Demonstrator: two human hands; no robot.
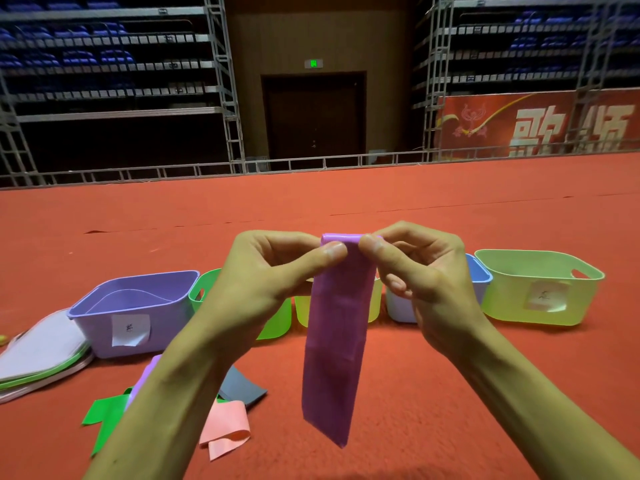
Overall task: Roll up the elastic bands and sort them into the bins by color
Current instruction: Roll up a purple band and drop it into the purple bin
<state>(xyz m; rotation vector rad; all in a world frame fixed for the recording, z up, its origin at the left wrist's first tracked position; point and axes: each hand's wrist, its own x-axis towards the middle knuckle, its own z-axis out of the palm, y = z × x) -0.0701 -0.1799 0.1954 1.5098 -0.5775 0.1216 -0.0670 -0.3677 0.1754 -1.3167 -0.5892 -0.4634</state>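
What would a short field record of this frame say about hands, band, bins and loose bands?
left hand: pinches the rolled top of the purple band
right hand: pinches the same rolled top
purple band: top barely rolled, rest hangs down
purple bin: left end of the row, labelled
pale green bin: right end of the row
loose bands: green band, pink band, grey band on the floor

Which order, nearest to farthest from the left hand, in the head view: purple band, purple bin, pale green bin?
1. purple band, pinched in the left hand.
2. purple bin, at the left.
3. pale green bin, far right.
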